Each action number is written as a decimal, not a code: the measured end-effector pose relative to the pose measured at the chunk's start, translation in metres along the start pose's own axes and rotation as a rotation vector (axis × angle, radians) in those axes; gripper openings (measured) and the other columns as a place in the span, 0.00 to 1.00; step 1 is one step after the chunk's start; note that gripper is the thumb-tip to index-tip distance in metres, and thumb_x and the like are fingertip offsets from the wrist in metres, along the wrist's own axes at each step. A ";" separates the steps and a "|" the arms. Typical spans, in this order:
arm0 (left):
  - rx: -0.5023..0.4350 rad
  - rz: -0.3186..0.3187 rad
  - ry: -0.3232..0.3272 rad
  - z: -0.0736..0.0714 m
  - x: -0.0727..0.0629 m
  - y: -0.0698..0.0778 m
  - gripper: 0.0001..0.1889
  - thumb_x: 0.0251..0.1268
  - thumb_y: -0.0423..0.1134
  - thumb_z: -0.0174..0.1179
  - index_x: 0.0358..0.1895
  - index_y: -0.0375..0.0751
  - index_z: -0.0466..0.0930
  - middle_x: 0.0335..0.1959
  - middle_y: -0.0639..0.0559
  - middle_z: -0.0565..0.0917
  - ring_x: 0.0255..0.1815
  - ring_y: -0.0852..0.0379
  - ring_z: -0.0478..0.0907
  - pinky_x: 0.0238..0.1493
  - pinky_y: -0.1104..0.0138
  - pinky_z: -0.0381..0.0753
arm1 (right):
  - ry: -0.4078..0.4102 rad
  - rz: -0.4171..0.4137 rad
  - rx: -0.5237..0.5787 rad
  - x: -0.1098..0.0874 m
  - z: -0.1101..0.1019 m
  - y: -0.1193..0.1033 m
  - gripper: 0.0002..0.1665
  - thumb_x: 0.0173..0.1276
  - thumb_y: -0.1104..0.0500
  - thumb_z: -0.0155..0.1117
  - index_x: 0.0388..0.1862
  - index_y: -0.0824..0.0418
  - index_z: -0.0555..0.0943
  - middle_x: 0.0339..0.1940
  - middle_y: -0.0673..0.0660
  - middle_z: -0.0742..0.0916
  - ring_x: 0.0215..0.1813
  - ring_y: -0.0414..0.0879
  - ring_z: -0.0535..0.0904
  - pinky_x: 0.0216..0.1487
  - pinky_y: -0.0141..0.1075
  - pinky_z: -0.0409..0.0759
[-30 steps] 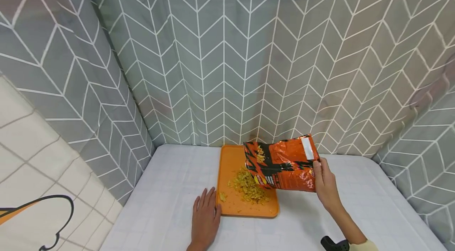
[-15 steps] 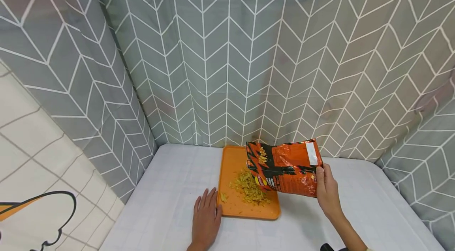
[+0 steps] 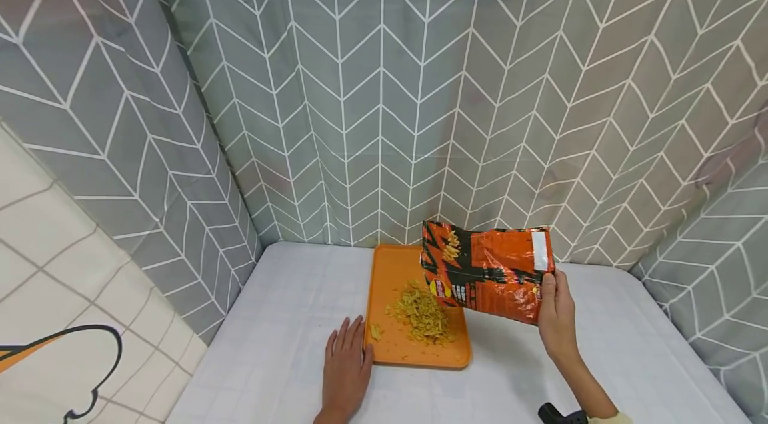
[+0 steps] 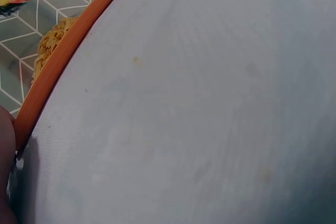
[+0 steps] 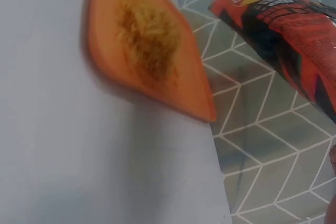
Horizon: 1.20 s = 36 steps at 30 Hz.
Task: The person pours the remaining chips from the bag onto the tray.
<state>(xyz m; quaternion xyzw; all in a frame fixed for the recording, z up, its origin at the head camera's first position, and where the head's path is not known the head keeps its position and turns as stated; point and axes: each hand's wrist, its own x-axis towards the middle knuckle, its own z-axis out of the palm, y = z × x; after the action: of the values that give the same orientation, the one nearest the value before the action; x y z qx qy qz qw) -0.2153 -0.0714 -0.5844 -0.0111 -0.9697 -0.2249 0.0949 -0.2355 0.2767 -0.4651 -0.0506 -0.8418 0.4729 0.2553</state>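
My right hand (image 3: 558, 321) grips the right end of an orange and black snack bag (image 3: 495, 271), thumb on its front. The bag hangs tilted over the right part of an orange tray (image 3: 389, 271), its left end low and its printed face toward me. On the tray lies a loose pile of yellowish snack sticks (image 3: 423, 316), with one small clump apart on the left. My left hand (image 3: 347, 367) rests flat beside the tray, fingers extended, thumb at its left edge. The right wrist view has the bag (image 5: 294, 40) apart from the pile (image 5: 149, 35).
The tray lies on a table with a white cloth (image 3: 288, 317). Grey curtains with white chevron lines (image 3: 396, 111) close off the back and sides. A white grid-patterned cloth (image 3: 72, 277) hangs at the left. A few small crumbs (image 4: 136, 61) dot the tablecloth.
The bag has risen slightly and shifted right with my right hand, uncovering more of the tray and pile. My left hand stays in place.
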 end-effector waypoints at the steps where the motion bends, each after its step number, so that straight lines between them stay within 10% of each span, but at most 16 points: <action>1: -0.001 -0.002 -0.002 -0.001 0.000 0.000 0.26 0.77 0.47 0.53 0.73 0.41 0.73 0.76 0.50 0.74 0.81 0.44 0.64 0.82 0.44 0.60 | 0.015 0.024 0.041 0.001 0.000 -0.001 0.25 0.87 0.49 0.35 0.71 0.62 0.64 0.47 0.40 0.77 0.42 0.29 0.74 0.36 0.19 0.80; 9: -0.006 -0.009 0.004 -0.001 -0.001 0.000 0.26 0.77 0.47 0.53 0.73 0.41 0.73 0.76 0.50 0.73 0.81 0.44 0.63 0.83 0.44 0.59 | -0.076 -0.108 -0.101 0.002 0.002 0.001 0.23 0.87 0.53 0.37 0.68 0.66 0.67 0.47 0.62 0.83 0.38 0.26 0.72 0.32 0.26 0.78; 15: -0.002 -0.005 0.017 0.001 0.000 -0.001 0.26 0.77 0.48 0.53 0.73 0.41 0.73 0.76 0.50 0.74 0.81 0.44 0.63 0.82 0.44 0.59 | 0.004 0.032 0.071 0.004 0.001 -0.004 0.26 0.87 0.47 0.32 0.71 0.61 0.63 0.48 0.43 0.76 0.43 0.28 0.74 0.37 0.20 0.81; 22: -0.010 0.005 0.030 0.001 0.000 -0.002 0.26 0.78 0.47 0.53 0.73 0.41 0.73 0.75 0.50 0.74 0.81 0.44 0.64 0.82 0.44 0.60 | -0.076 -0.116 -0.096 0.002 0.003 -0.003 0.22 0.87 0.55 0.38 0.67 0.68 0.66 0.49 0.64 0.84 0.40 0.24 0.72 0.35 0.22 0.78; 29: -0.011 0.010 0.044 0.002 0.000 -0.004 0.26 0.77 0.47 0.54 0.72 0.41 0.74 0.75 0.50 0.75 0.81 0.44 0.65 0.82 0.44 0.60 | -0.019 0.067 0.072 0.005 0.001 -0.005 0.29 0.87 0.43 0.31 0.71 0.62 0.62 0.49 0.43 0.75 0.44 0.28 0.73 0.39 0.18 0.79; 36: -0.006 0.015 0.044 0.001 0.000 -0.002 0.26 0.77 0.47 0.54 0.72 0.41 0.74 0.75 0.50 0.75 0.80 0.44 0.65 0.82 0.44 0.61 | -0.042 -0.037 -0.090 0.004 -0.004 -0.002 0.26 0.87 0.50 0.35 0.69 0.67 0.65 0.49 0.60 0.82 0.38 0.26 0.72 0.32 0.23 0.78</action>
<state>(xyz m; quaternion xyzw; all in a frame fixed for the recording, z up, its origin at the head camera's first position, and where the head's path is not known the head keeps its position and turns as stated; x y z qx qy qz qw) -0.2153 -0.0729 -0.5864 -0.0136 -0.9666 -0.2271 0.1179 -0.2372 0.2799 -0.4606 -0.0367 -0.8681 0.4308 0.2438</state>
